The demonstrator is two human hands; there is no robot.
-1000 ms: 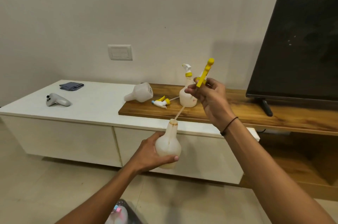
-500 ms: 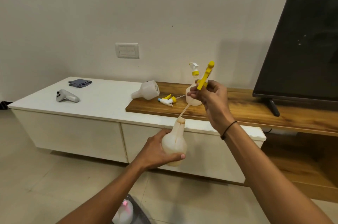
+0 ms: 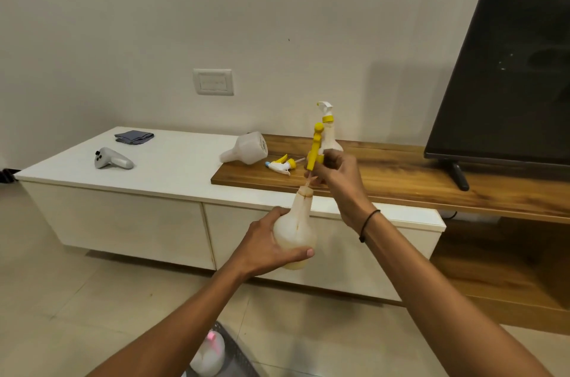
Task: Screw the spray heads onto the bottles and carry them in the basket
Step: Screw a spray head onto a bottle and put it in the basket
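My left hand (image 3: 265, 247) grips a cream bottle (image 3: 296, 230) upright in front of the cabinet. My right hand (image 3: 334, 171) holds a yellow spray head (image 3: 315, 147) just above the bottle's neck, and its thin tube runs down into the opening. On the wooden board stand a bottle with a white and yellow spray head (image 3: 328, 133), an open bottle lying on its side (image 3: 246, 148) and a loose spray head (image 3: 280, 164). At the bottom edge a grey basket (image 3: 237, 355) holds a bottle with a pink top (image 3: 208, 355).
A white low cabinet (image 3: 172, 170) carries a grey controller (image 3: 111, 158) and a folded dark cloth (image 3: 134, 137). A wooden board (image 3: 401, 179) bears a black TV (image 3: 505, 68) on the right. A wall switch (image 3: 213, 81) is behind. Tiled floor lies below.
My right hand has lowered the yellow spray head toward the bottle's neck, so more of the tube is inside. The head has turned more upright. The view has shifted slightly.
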